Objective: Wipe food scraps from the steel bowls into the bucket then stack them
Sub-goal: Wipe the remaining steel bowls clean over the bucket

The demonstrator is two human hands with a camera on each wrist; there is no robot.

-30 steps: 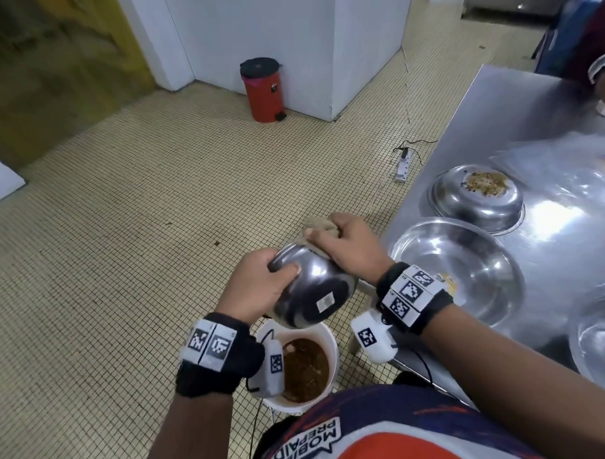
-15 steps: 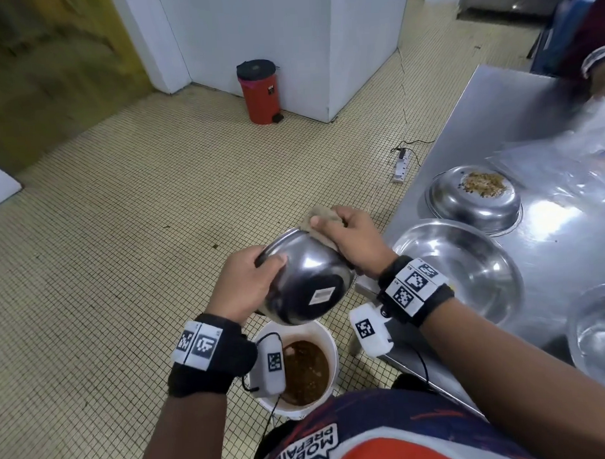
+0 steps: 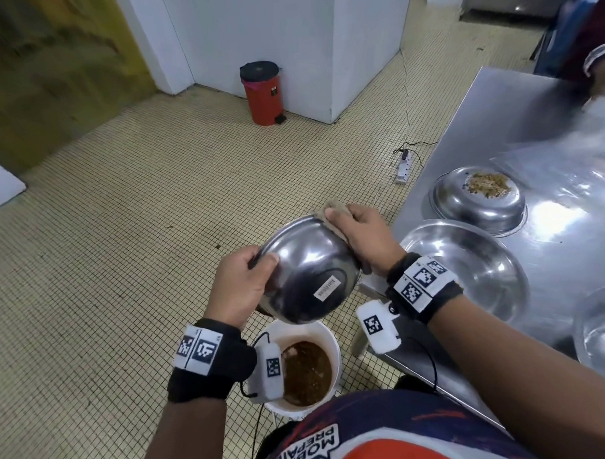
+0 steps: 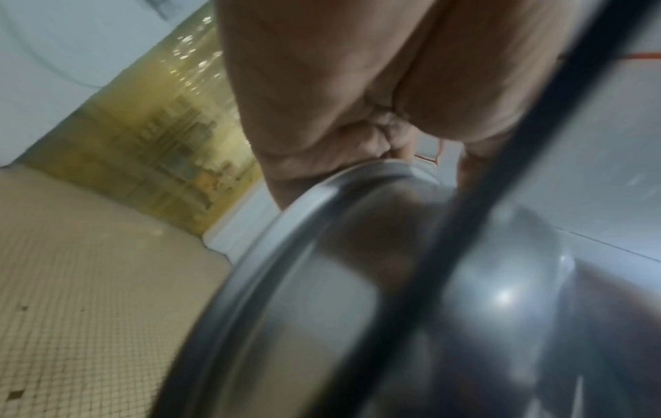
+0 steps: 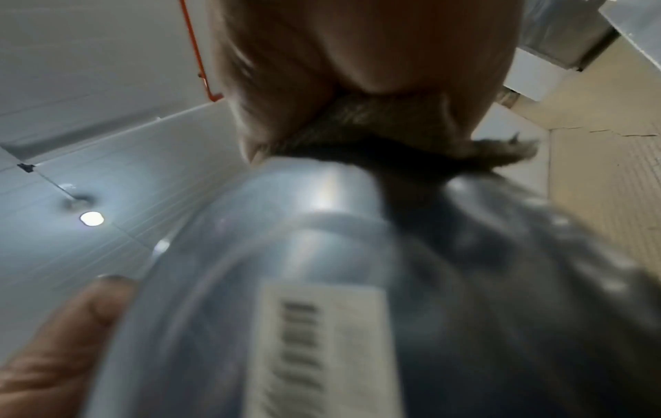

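Holding tipped bowl [image 3: 309, 270] over scrap-filled bucket [image 3: 334, 348].

Tilted bowl [image 3: 309, 270] above the bucket [image 3: 335, 362]; table [image 3: 516, 118] to the right bears three more bowls

A: Any readable text?
B: Shirt [image 3: 380, 439] says "MOBILE PREPAID", upside down to camera.
A: Sticker [image 5: 322, 350] on steel bowl [image 3: 309, 270]?
B: Barcode only, print too blurred. Wrist tags [image 3: 421, 280]: patterns, no words.

Beige mosaic-tile floor [image 3: 130, 242], white pillar [image 3: 287, 41], red pedal bin [image 3: 262, 93], steel table [image 3: 517, 125]
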